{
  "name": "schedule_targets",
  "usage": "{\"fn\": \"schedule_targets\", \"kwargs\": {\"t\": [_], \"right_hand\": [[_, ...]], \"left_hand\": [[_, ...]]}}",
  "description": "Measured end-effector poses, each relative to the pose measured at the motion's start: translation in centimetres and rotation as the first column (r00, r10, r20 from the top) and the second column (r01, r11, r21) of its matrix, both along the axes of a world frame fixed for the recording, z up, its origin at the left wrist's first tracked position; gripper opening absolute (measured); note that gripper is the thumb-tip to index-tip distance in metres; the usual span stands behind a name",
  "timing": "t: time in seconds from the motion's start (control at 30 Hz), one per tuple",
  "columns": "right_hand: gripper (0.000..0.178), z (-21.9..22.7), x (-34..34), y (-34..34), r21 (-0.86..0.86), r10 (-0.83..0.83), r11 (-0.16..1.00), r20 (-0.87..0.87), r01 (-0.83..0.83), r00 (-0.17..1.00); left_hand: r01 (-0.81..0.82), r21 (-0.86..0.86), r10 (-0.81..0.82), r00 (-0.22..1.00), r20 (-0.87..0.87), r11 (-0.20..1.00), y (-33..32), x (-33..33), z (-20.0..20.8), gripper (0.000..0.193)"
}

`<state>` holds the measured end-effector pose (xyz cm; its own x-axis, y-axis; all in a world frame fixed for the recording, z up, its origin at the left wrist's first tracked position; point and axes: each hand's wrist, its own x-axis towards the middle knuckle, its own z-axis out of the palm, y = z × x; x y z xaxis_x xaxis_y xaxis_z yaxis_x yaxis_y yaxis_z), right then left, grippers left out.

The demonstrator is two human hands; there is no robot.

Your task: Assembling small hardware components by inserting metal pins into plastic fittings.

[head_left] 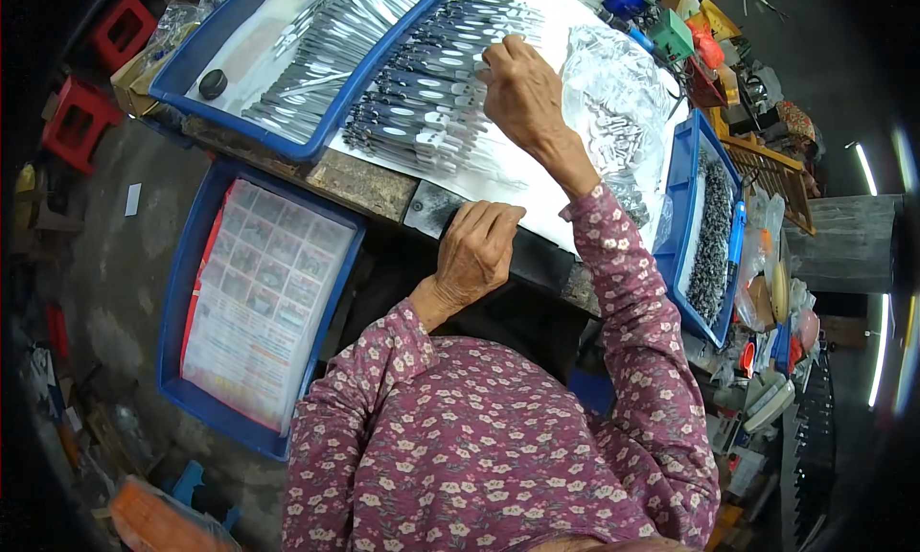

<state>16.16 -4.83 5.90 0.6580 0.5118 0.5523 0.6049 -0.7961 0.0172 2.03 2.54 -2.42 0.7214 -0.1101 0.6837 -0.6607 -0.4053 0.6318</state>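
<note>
Hugging table edge (359,183), L grip (473,245); R grip (524,90) nr tools (410,109), bare sheet (530,194) btwn.

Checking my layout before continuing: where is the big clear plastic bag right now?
In the head view, the clear plastic bag lies on the white surface, upper right of centre, between the right hand and the blue tray on the right.

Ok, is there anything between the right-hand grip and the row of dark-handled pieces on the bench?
Nothing visible: the right-hand grip is at the right side of the row of dark-handled pieces, though the hand hides whatever lies directly beneath it. The clear plastic bag lies off to the right, outside that gap.
</note>
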Motion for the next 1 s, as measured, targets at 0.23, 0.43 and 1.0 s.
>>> {"fn": "schedule_targets", "kwargs": {"t": [0.23,0.43,1.0], "right_hand": [[0.009,-0.3,0.1,0.5,-0.004,-0.028,1.000,0.025,0.028,0.999],[0.006,-0.3,-0.1,-0.6,0.099,-0.021,0.995,0.099,0.011,0.995],[0.006,2.2,-10.2,-3.2,0.358,0.092,0.933,-0.139,-0.037,0.986]], "left_hand": [[0.063,-0.087,-0.069,0.995,-0.066,0.994,0.6,-0.2,0.1,0.021],[0.096,-0.130,-0.102,0.994,-0.044,0.987,2.0,-1.1,1.3,0.017],[-0.343,0.400,0.414,0.904,-0.105,0.850,21.0,11.2,7.4,0.009]]}}
